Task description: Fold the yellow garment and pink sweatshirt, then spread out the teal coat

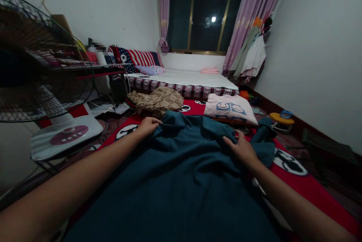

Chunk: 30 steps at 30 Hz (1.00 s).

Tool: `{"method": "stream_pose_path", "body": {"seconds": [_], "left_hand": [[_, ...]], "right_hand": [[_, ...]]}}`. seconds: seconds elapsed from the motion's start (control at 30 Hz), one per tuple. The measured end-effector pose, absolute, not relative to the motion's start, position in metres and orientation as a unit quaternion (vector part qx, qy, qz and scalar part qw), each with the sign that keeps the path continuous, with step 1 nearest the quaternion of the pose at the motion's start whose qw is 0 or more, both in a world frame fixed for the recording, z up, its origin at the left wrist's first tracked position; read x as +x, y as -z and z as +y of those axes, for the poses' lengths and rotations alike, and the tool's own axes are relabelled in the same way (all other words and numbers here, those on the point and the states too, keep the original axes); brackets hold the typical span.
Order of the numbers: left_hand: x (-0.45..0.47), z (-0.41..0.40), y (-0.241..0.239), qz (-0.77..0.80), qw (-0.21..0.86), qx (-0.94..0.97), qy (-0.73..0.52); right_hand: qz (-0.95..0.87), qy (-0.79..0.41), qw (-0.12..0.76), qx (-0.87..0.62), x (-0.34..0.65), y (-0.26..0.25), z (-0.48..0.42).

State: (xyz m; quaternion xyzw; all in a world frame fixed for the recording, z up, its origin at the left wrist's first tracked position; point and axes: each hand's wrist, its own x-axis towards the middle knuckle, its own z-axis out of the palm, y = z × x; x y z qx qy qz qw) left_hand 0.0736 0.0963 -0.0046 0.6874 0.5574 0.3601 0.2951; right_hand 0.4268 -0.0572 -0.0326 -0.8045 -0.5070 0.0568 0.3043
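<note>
A dark teal long-sleeved top [181, 181] lies spread in front of me, wrinkled across its upper part. My left hand [148, 126] is closed on its far left edge, thumb and fingers pinching the cloth. On the far right side, my right hand [243, 147] grips the fabric, with the thumb on top and the fingertips partly hidden. One bunched sleeve [263, 140] sticks out beyond the right hand. Under the top is a red cloth [316, 193] with black-and-white round prints.
Beyond the top lie a brown patterned garment [158, 99] and a folded pale pink shirt [230, 108]. A bed [183, 80] stands below the window. At left is a fan [42, 65] near a white-topped stool [68, 134]; at right, a small yellow stool [281, 118].
</note>
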Motion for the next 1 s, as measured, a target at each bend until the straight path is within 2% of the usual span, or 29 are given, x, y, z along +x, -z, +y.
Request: {"method": "stream_pose_path", "body": {"seconds": [0.1, 0.23, 0.33, 0.47, 0.53, 0.63, 0.77, 0.9, 1.0], "left_hand": [[0.062, 0.114, -0.007, 0.567, 0.306, 0.652, -0.401], [0.040, 0.123, -0.009, 0.603, 0.258, 0.621, -0.429], [0.023, 0.125, -0.008, 0.631, 0.201, 0.620, -0.421], [0.020, 0.132, -0.014, 0.660, 0.103, 0.658, -0.347], [0.032, 0.133, -0.016, 0.653, 0.094, 0.678, -0.324], [0.061, 0.122, -0.010, 0.596, 0.135, 0.743, -0.273], [0.084, 0.091, 0.003, 0.485, 0.161, 0.845, -0.154], [0.074, 0.084, -0.012, 0.435, 0.223, 0.854, -0.177], [0.062, 0.105, -0.050, 0.433, 0.229, 0.833, -0.257]], "right_hand": [[-0.527, -0.066, 0.294, -0.795, 0.434, 0.021, -0.037], [-0.548, -0.086, 0.296, -0.778, 0.428, 0.025, -0.022], [-0.496, -0.108, 0.346, -0.789, 0.430, 0.031, -0.019], [-0.422, -0.185, 0.399, -0.793, 0.437, 0.028, -0.022], [-0.464, -0.204, 0.387, -0.770, 0.436, 0.026, -0.025], [-0.585, -0.210, 0.356, -0.698, 0.427, 0.025, -0.033], [-0.699, -0.226, 0.268, -0.623, 0.410, 0.021, -0.053], [-0.771, -0.097, 0.195, -0.598, 0.400, -0.011, -0.071], [-0.804, 0.022, 0.192, -0.562, 0.399, -0.049, -0.056]]}}
